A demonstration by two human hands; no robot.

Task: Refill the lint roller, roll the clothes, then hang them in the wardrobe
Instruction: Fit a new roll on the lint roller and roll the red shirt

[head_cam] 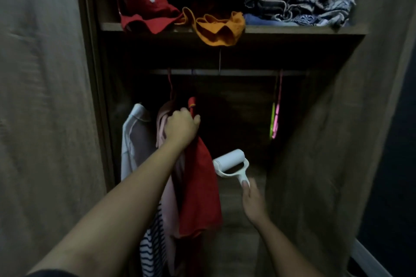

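My left hand was up inside the wardrobe, and its fingers were curled tight round the top of the red shirt. The red shirt hung straight down from my fist, long way up and down, in front of a pink shirt and a stripy one. A white shirt hung just to the left of them. The rail was above my fist and a bit farther in, and it ran from left to right. I think the next job was to get the top of the red shirt up onto that rail. My left hand was the near one for that, and it would have to go up and in. I could not see the hook well in the dark. My right hand was lower and to the right, well away from the rail. Its fingertips were on the end of the handle of the lint roller, but it was blurry, so I could not tell if I was pinching it or just touching it. The roller's white drum pointed away from me, close beside the red shirt's right edge. Two bright hangers hung far off on the right of the rail.
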